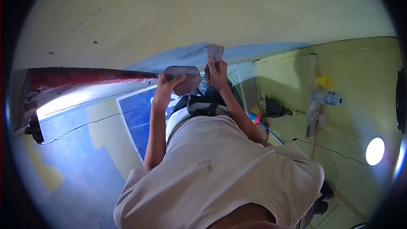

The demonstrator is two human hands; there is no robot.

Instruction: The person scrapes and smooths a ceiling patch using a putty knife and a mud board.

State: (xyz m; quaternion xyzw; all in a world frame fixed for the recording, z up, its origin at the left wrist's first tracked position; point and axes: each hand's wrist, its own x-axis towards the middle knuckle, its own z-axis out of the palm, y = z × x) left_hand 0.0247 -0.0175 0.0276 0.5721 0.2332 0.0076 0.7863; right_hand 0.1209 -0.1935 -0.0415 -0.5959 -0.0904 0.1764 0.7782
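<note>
My left hand [166,88] grips a flat grey plate [190,80] with a rounded outline, thumb lying across its face. Just right of it and higher up, my right hand [218,75] is closed round a putty knife [216,51]. The knife's broad, smeared blade points up and overlaps a blue-grey patch [258,51] on the pale yellow wall [169,12]. Its handle is mostly hidden by my fingers. The plate and knife are apart, both in front of my light-coloured shirt [220,152].
At left, a red strip [93,76] runs above a bright light [76,104]. A blue poster [135,118] is below. To the right are a yellow cup [324,81], a plastic bottle [330,98], a dark bag [274,108], a round lamp [375,151] and its cable [335,151].
</note>
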